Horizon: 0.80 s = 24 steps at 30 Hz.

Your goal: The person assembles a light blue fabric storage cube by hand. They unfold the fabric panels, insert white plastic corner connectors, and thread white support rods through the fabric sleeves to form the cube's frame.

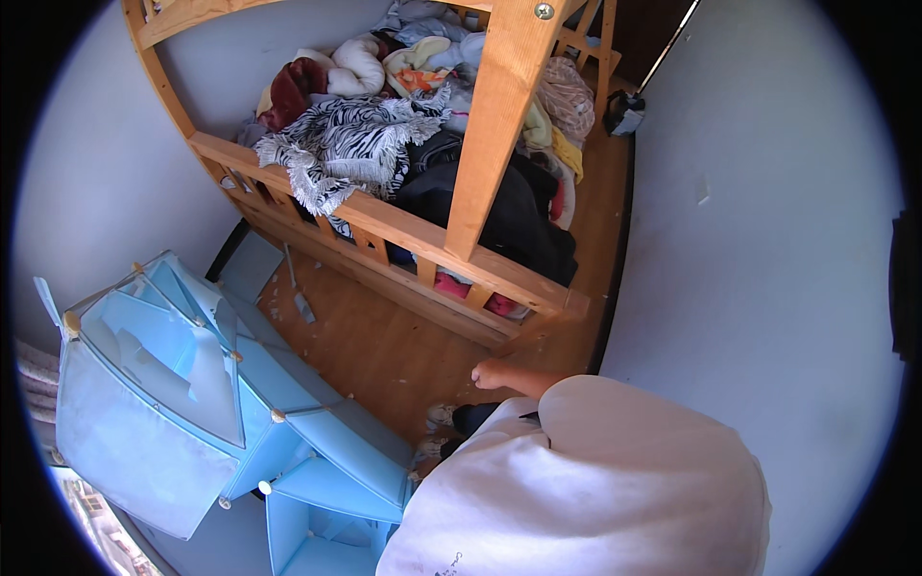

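"What stands furthest left?"

"A pale blue panel unit (144, 466), filling the lower left, on the near side of a wooden bed frame (485, 144); it leans at a tilt, its compartments boxy, its panels joined at the corners by round cream-coloured connectors (279, 416); the large side panel is clouded with whitish scuffs, and an upper opening shows ragged, see-through patches; lower down, an open compartment faces the person."

"And the hands?"

"Going rightward, the left hand (424, 468) comes first, low beside the unit's right-hand corner; the white shirt (595, 490) covers most of it, so I cannot tell whether it grips the panel or merely rests near it; just above it are the shoes (440, 417), partly hidden too."

"The right one, then?"

"The right hand (491, 372) is further right and higher, well apart from the left; its forearm reaches leftward out of the sleeve, nearly level, the fingers curled in a loose fist over the wooden floor (384, 370); I see nothing sticking out of it, though I cannot tell what the curl may hide; it is clear of the unit, and the pale wall (730, 288) rises beyond the shoulder."
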Available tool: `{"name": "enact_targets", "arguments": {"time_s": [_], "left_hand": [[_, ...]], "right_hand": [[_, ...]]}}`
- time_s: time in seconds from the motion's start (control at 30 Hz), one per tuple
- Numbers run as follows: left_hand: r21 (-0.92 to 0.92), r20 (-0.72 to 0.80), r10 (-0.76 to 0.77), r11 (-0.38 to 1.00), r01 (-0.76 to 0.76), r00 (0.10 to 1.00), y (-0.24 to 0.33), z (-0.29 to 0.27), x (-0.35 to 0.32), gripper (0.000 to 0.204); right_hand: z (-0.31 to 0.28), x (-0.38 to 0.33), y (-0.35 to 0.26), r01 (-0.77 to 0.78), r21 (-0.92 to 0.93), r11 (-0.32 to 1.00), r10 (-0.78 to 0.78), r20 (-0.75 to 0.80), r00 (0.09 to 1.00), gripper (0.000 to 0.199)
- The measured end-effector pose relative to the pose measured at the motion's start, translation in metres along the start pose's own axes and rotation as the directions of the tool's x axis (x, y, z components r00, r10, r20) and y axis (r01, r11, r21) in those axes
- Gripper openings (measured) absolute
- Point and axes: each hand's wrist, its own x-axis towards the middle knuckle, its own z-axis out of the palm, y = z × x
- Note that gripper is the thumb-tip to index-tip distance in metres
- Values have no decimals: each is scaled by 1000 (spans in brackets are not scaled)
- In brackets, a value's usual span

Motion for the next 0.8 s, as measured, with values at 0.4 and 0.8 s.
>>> {"name": "enact_targets", "arguments": {"time_s": [0.4, 0.8], "left_hand": [[7, -32, -64, 998, 65, 997, -15, 13, 35, 40], [33, -37, -94, 995, 95, 995, -16, 15, 31, 38]], "right_hand": [[9, 9, 16, -15, 16, 1000, 15, -30, 999, 28], [10, 9, 15, -3, 32, 999, 4, -23, 1000, 28]]}}
